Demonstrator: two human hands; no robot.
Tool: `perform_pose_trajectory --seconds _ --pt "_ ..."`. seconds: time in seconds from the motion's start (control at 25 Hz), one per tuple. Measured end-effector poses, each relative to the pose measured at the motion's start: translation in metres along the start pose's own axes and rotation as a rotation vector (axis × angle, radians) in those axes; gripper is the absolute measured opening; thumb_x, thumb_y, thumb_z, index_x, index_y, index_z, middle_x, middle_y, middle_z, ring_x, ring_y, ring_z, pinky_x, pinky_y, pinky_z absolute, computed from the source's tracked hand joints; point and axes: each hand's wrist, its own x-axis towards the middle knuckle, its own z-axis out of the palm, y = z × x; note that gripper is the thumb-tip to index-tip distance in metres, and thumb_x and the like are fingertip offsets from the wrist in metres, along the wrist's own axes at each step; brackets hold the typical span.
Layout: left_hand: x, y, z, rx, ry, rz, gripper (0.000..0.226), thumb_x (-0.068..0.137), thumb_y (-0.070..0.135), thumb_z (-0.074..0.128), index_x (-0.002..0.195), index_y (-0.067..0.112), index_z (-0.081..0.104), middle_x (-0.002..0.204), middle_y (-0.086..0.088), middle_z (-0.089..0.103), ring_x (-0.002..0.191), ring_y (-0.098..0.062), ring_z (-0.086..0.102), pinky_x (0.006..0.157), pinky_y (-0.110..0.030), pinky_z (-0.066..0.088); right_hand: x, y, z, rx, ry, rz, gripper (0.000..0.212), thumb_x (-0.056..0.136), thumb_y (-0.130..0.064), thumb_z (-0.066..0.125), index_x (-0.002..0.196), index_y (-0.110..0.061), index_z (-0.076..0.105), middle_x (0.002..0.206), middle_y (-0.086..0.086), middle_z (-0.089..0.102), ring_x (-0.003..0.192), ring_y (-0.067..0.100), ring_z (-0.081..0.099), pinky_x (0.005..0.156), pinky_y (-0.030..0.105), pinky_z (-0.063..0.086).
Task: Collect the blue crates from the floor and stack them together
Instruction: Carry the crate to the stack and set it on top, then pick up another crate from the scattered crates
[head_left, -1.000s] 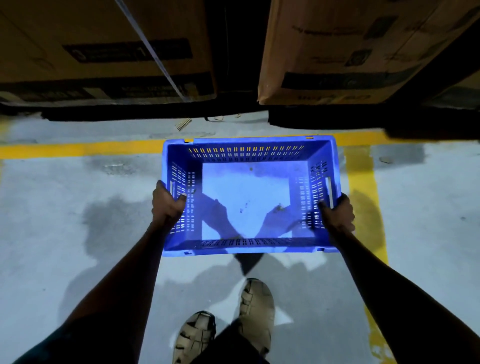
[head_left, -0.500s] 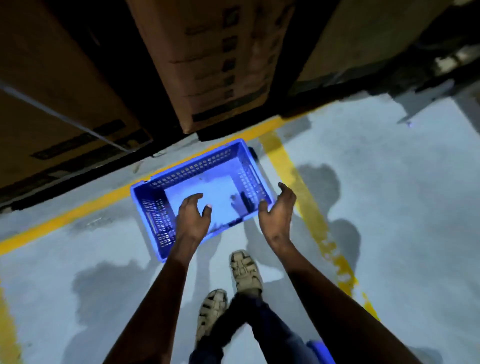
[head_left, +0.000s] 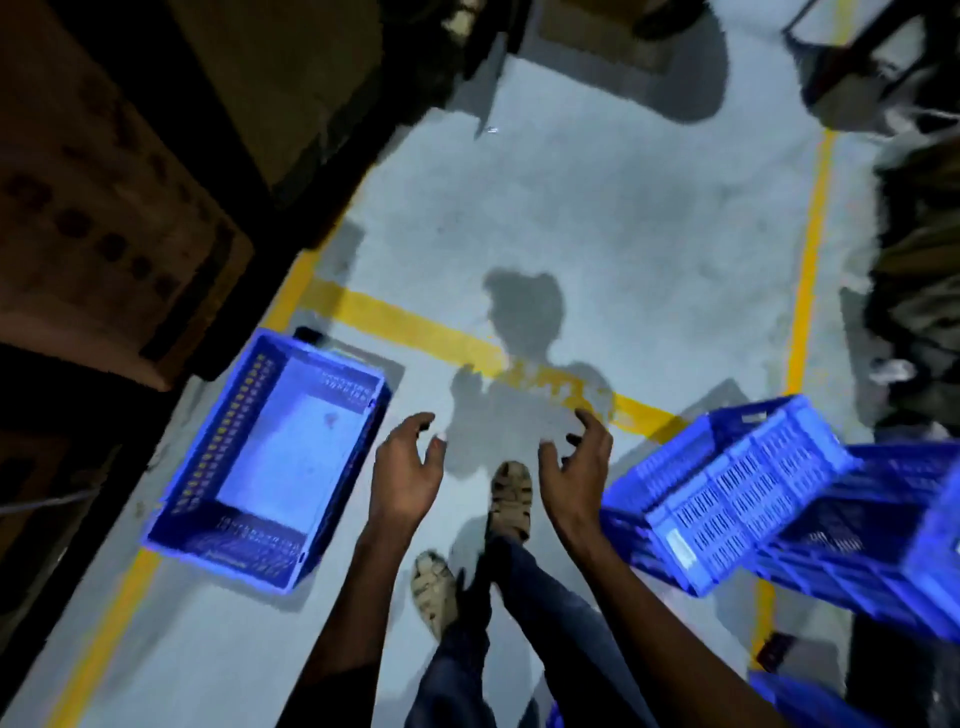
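Both hands hang free in front of the body, holding nothing. The left hand (head_left: 402, 480) has its fingers (head_left: 415, 423) loosely curled and spread, released. The right hand (head_left: 574, 480) is likewise released, its fingers (head_left: 589, 423) bent in a loose claw. One blue crate (head_left: 265, 467) sits upright on the grey floor (head_left: 597, 218), to the left of the left hand and apart from it, beside a yellow line (head_left: 405, 325) and close to the brown cartons (head_left: 104, 218). To the right, near the right hand but not touching it, a tilted crate (head_left: 727, 493) leans among other blue crates (head_left: 872, 525). Two sandalled feet (head_left: 511, 499) stand between the arms, with the person's shadow (head_left: 524, 322) across the floor ahead.
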Motion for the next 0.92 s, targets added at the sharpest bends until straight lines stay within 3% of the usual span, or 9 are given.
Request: perform_pose_trajectory --seconds 0.2,0.32,0.4,0.56,0.68,0.8,0.92 --pt "-0.023 0.07 0.101 0.057 -0.28 0.088 0.027 0.093 0.02 0.063 0.119 0.011 0.065 0.114 -0.004 0.071 0.108 -0.017 0.065 0.087 -0.023 0.044 0.005 0.075 -0.115 0.09 0.318 0.311 0.053 0.084 -0.008 0.061 0.134 -0.015 0.045 0.121 -0.002 0.042 0.105 0.023 0.056 0.087 0.033 0.048" --pt "-0.028 0.104 0.187 0.121 -0.446 0.155 0.026 0.092 0.017 0.063 0.117 0.011 0.067 0.111 -0.006 0.073 0.105 -0.017 0.067 0.083 -0.025 0.046 0.011 0.135 -0.173 0.117 0.457 0.436 0.049 0.085 -0.006 0.061 0.132 -0.013 0.046 0.126 0.004 0.043 0.102 0.024 0.06 0.082 0.029 0.048" --pt "-0.027 0.112 0.221 0.155 -0.485 0.16 0.025 0.092 0.018 0.063 0.116 0.01 0.068 0.108 -0.008 0.074 0.103 -0.018 0.068 0.082 -0.025 0.046 0.015 0.161 -0.192 0.107 0.476 0.461 0.048 0.087 -0.008 0.061 0.133 -0.012 0.047 0.13 0.009 0.044 0.101 0.024 0.061 0.078 0.026 0.046" --pt "-0.043 0.121 0.328 0.255 -0.633 0.114 0.027 0.093 0.02 0.063 0.117 0.009 0.067 0.104 -0.011 0.073 0.095 -0.017 0.066 0.082 -0.024 0.042 0.023 0.253 -0.226 0.098 0.48 0.655 0.047 0.091 -0.015 0.06 0.135 -0.014 0.045 0.137 0.01 0.041 0.106 0.03 0.059 0.087 0.042 0.049" --pt "-0.042 0.104 0.401 0.323 -0.745 0.047 0.033 0.093 0.024 0.063 0.121 0.007 0.065 0.106 -0.012 0.072 0.094 -0.021 0.066 0.08 -0.026 0.045 0.028 0.318 -0.229 0.113 0.42 0.815 0.047 0.092 -0.017 0.058 0.135 -0.013 0.043 0.139 0.012 0.039 0.106 0.033 0.058 0.087 0.037 0.045" --pt "-0.037 0.076 0.452 0.353 -0.783 -0.082 0.043 0.092 0.03 0.065 0.127 0.005 0.061 0.116 -0.016 0.069 0.098 -0.023 0.064 0.08 -0.029 0.046 0.027 0.356 -0.219 0.116 0.428 0.898 0.047 0.09 -0.015 0.059 0.133 -0.009 0.044 0.137 0.016 0.041 0.111 0.036 0.056 0.091 0.037 0.044" --pt "-0.028 0.042 0.502 0.376 -0.808 -0.211 0.059 0.09 0.035 0.067 0.137 0.003 0.051 0.129 -0.018 0.061 0.104 -0.026 0.06 0.081 -0.031 0.045 0.024 0.391 -0.203 0.111 0.458 0.923 0.047 0.087 -0.014 0.062 0.131 -0.009 0.048 0.132 0.018 0.046 0.104 0.039 0.059 0.086 0.039 0.046"
